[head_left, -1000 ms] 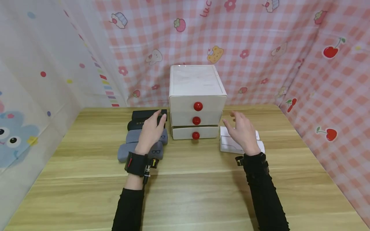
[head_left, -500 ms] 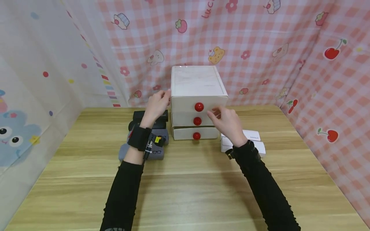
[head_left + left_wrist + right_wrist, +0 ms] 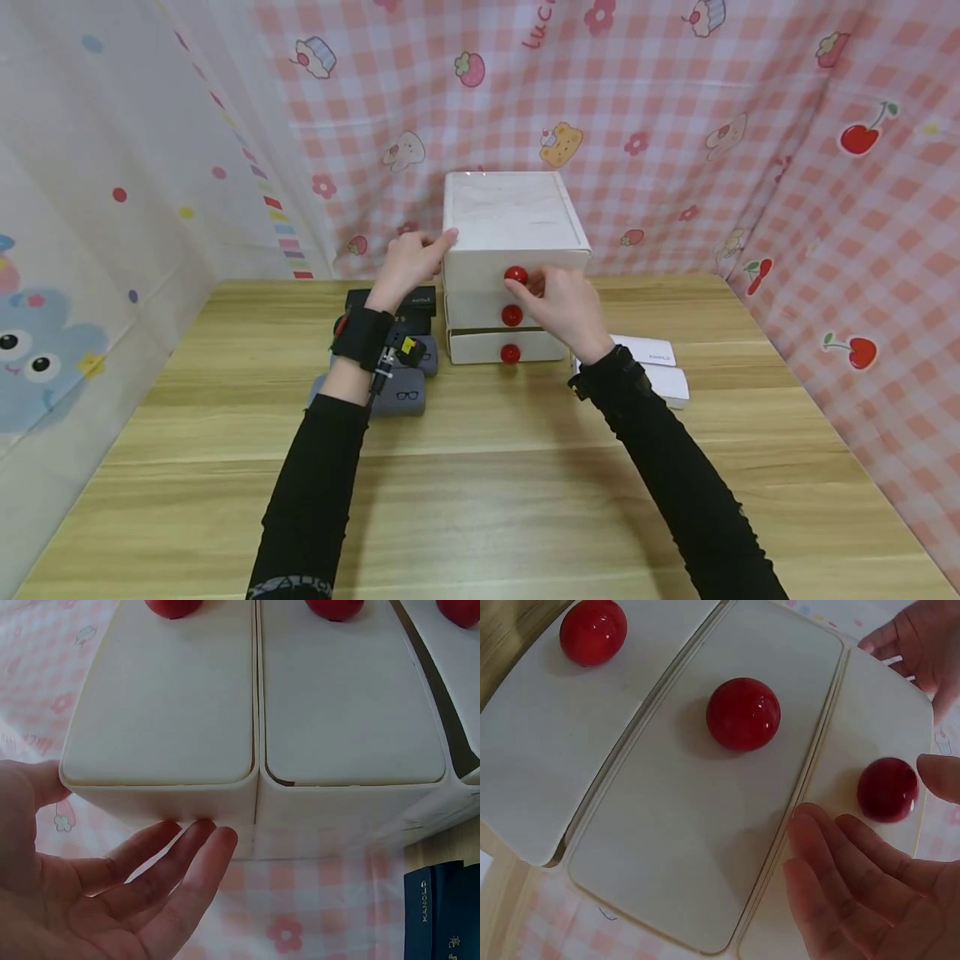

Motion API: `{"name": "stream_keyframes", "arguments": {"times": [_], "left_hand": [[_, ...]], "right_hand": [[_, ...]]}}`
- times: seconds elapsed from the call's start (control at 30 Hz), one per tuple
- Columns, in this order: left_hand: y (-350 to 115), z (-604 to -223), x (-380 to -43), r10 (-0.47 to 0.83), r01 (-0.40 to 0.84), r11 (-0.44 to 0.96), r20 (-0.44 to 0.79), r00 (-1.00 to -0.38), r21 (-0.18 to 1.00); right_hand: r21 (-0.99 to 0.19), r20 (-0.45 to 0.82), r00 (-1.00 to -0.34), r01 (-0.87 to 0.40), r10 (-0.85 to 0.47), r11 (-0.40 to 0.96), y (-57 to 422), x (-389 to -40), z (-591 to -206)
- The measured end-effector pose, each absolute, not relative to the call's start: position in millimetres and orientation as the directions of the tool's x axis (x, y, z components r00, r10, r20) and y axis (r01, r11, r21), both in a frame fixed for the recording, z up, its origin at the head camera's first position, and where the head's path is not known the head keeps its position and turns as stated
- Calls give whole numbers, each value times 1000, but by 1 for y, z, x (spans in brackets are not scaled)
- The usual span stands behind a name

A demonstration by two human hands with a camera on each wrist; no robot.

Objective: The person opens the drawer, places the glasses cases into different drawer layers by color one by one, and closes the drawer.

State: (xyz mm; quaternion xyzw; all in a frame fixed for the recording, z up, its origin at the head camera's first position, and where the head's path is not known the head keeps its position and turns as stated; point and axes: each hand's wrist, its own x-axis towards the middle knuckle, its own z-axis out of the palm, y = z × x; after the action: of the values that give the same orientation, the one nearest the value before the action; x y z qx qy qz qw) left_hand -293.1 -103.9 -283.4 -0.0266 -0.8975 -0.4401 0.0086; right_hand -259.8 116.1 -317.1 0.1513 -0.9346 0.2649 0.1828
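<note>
A white three-drawer cabinet (image 3: 517, 208) stands on a wooden table (image 3: 480, 508). The left hand (image 3: 411, 262), fingers loosely spread, touches its upper left edge. The right hand (image 3: 566, 304), thumb and fingers parted, surrounds the top red knob (image 3: 887, 789); contact is unclear. Forearms partly hide grey cases (image 3: 401, 393) and white cases (image 3: 663, 382); the right wrist view crops both hands.

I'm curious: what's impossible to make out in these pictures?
Head view: what the drawers hold, hidden behind their fronts.
Head view: part of the white cases, covered by the right wristband.
Left wrist view: full outlines of the red knobs, cut off by the picture's top edge.
</note>
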Motion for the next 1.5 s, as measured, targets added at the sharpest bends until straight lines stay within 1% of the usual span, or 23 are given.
{"name": "stream_keyframes", "arguments": {"times": [0.13, 0.27, 0.47, 0.63, 0.77, 1.07, 1.27, 1.5], "left_hand": [[-105, -285, -294, 35, 14, 544, -6, -999, 839], [-105, -285, -293, 23, 3, 491, -10, -1000, 871], [-105, -283, -294, 17, 8, 497, -1, -1000, 868], [-104, -282, -295, 13, 2, 497, -5, -1000, 868], [-104, -282, -295, 14, 12, 490, 6, -1000, 872], [-104, -286, -294, 16, 21, 470, 15, -1000, 882], [-104, -287, -296, 18, 9, 458, 1, -1000, 889], [-106, -284, -297, 32, -8, 488, -27, -999, 873]], "right_hand": [[-380, 463, -866, -387, -190, 840, 109, -261, -319], [-354, 488, -857, -366, -164, 860, 104, -262, -321], [-345, 512, -849, -341, -130, 874, 101, -262, -323], [-334, 558, -822, -348, -114, 876, 102, -258, -323], [-314, 602, -788, -380, -127, 870, 104, -252, -323], [-275, 653, -740, -428, -159, 861, 106, -233, -328], [-253, 675, -716, -448, -175, 858, 108, -220, -331], [-227, 692, -696, -463, -192, 857, 110, -204, -332]]}}
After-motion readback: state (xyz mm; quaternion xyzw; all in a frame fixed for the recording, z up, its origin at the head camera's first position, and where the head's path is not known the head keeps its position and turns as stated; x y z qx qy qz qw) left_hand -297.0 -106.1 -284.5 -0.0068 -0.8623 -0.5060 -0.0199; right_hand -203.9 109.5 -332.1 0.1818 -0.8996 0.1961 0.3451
